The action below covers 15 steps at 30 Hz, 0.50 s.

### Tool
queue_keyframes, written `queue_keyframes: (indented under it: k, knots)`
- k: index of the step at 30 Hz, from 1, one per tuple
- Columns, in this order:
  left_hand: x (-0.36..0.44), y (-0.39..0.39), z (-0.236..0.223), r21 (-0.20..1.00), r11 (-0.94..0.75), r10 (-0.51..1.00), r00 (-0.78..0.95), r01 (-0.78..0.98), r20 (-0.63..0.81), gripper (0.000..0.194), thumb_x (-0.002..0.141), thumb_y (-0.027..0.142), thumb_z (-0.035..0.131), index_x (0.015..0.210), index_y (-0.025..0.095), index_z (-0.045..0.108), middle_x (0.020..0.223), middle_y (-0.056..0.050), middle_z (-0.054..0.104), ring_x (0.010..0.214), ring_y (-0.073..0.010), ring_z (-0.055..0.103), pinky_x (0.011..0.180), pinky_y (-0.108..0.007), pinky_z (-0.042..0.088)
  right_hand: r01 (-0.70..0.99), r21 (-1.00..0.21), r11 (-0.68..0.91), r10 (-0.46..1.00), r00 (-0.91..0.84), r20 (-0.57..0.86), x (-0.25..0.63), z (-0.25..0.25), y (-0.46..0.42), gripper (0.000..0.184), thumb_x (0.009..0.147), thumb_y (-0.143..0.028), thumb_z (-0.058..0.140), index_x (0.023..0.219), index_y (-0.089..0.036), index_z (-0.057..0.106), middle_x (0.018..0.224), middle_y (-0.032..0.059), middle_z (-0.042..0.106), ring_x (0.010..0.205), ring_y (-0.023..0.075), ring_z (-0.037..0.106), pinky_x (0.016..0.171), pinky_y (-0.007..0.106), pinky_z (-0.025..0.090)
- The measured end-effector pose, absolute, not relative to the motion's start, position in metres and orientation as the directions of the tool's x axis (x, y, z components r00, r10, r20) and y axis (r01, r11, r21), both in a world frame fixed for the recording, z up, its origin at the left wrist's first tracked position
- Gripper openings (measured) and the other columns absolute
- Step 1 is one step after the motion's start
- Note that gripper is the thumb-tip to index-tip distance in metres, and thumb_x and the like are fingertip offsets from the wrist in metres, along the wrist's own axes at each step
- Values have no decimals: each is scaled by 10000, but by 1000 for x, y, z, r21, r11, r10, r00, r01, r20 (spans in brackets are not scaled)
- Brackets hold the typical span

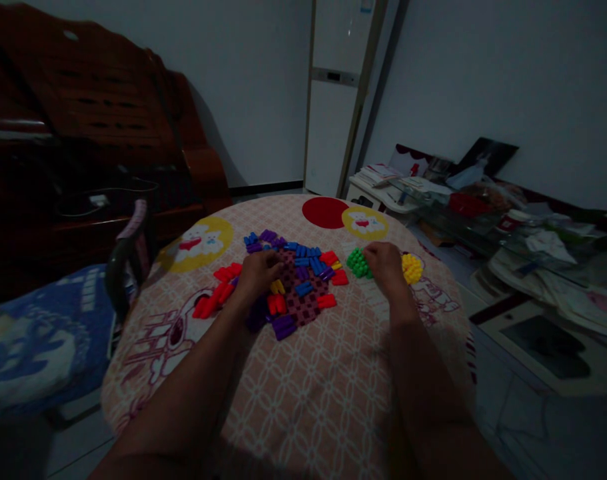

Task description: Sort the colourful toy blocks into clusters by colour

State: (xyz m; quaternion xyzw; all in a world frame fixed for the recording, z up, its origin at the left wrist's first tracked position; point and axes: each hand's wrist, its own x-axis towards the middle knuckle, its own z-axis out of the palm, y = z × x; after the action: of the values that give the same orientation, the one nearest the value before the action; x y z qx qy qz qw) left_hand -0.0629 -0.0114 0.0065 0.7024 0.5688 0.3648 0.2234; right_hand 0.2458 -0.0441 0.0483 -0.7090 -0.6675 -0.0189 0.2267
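Observation:
My left hand (pixel 257 273) is over the left side of a pile of plastic blocks, its fingers curled together; anything between them is too small to tell. Just beside its fingertips lie a yellow block (pixel 277 287) and a red block (pixel 276 305). Under the pile shows a brown perforated mat (pixel 303 310). Blue blocks (pixel 303 251), purple blocks (pixel 284 327) and more red blocks (pixel 223 293) are scattered around it. My right hand (pixel 384 263) is closed at the right edge of a green block cluster (pixel 358 262); its grip is hidden. Right of that hand sits a yellow block cluster (pixel 412 268).
A patterned cloth covers the round table (pixel 303 393). A chair with a blue cushion (pixel 48 333) stands at the left, before a wooden bench (pixel 98 113). Along the right wall, a cluttered low cabinet (pixel 548 280) holds papers and bags. A tall white appliance (pixel 333 127) stands behind.

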Motion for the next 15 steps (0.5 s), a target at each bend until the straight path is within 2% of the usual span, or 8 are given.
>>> queue_keyframes:
  k: [3,5,10,15]
  knots:
    - [-69,-10,6,587,-290,957,244,756,159,154,692,328,699,771,201,737,742,-43,734,660,-196,629,577,-270,397,980,-198,23,980,17,200,202,41,-47,301,952,-253,480,960,-159,765,996,150,756,933,228,693,777,285,463]
    - [-70,-11,8,555,-321,940,327,767,92,139,675,331,731,745,212,737,732,-40,733,654,-194,629,567,-266,377,989,-149,-14,994,30,107,183,35,-49,322,965,-220,448,1010,-141,757,1034,185,747,969,252,699,777,298,472]
    - [-66,-15,12,585,-325,926,375,743,39,179,595,285,806,744,224,725,703,-19,712,637,-189,618,547,-256,357,989,-128,-74,997,74,-5,168,21,-46,328,967,-186,436,1023,-140,757,1038,193,750,980,263,716,758,296,483]
    - [-61,-17,13,598,-332,911,412,729,4,205,577,302,815,730,219,705,666,-8,692,616,-188,611,552,-258,368,975,-186,-120,992,124,13,170,15,-41,350,978,-393,500,1045,-149,741,1086,184,744,993,253,712,759,289,487]
